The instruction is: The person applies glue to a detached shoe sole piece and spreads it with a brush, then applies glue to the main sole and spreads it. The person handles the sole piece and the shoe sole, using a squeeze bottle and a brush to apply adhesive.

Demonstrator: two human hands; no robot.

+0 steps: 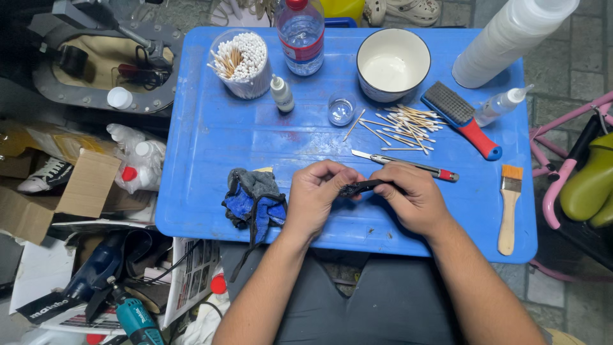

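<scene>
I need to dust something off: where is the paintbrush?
In the head view, the paintbrush lies at the blue table's right edge, beyond the right hand, below the wire brush.

Both hands meet over the near edge of the blue table (211, 140). The left hand (317, 195) and right hand (412, 197) pinch a small black part (359, 187) between their fingertips. Just beyond the right hand lies a craft knife (402, 165). Left of the left hand sits a blue-grey glove (255, 199). Right of the right hand lies a paintbrush (509, 207). Farther beyond the hands are loose swabs (405, 126), a wire brush (461, 119), a white bowl (393, 64), a small glass (341, 109) and a cup of swabs (241, 62).
</scene>
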